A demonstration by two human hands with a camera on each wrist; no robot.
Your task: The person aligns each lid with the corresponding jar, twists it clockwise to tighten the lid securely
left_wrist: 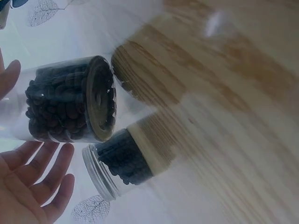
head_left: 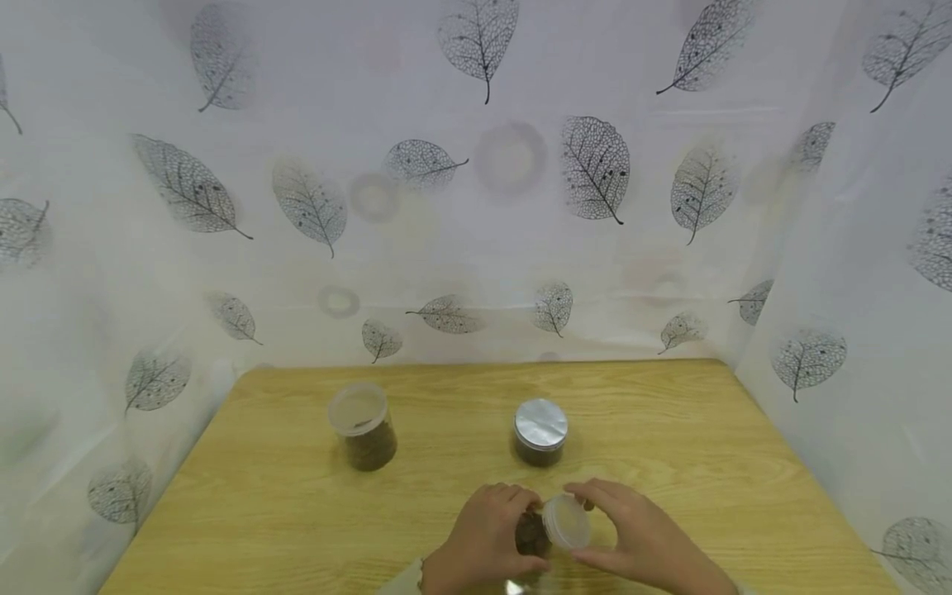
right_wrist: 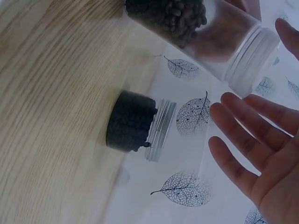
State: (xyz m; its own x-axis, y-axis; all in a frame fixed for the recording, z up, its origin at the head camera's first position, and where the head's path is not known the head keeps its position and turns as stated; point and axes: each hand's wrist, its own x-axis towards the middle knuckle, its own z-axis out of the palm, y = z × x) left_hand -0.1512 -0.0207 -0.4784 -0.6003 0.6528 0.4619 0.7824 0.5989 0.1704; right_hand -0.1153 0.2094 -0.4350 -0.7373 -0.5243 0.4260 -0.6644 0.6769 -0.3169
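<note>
My left hand (head_left: 487,533) holds a clear plastic jar (left_wrist: 60,102) part-filled with dark beans that look like coffee beans. The jar is tilted, its base showing in the left wrist view and its frosted screw lid (head_left: 567,522) towards my right hand. Fingers and thumb of the left hand lie on opposite sides of the jar. Around the lid, my right hand (head_left: 640,533) is spread; its fingertips (right_wrist: 228,98) are close to the rim, and whether they touch it I cannot tell. Through the jar's bare upper part, the left hand shows blurred in the right wrist view.
Behind the hands a short jar (head_left: 540,434) of dark beans stands upright with a silver lid. Further left stands a taller jar (head_left: 362,426) with a translucent lid and dark contents. The wood-grain table (head_left: 283,512) is bordered by a leaf-patterned white curtain (head_left: 513,248).
</note>
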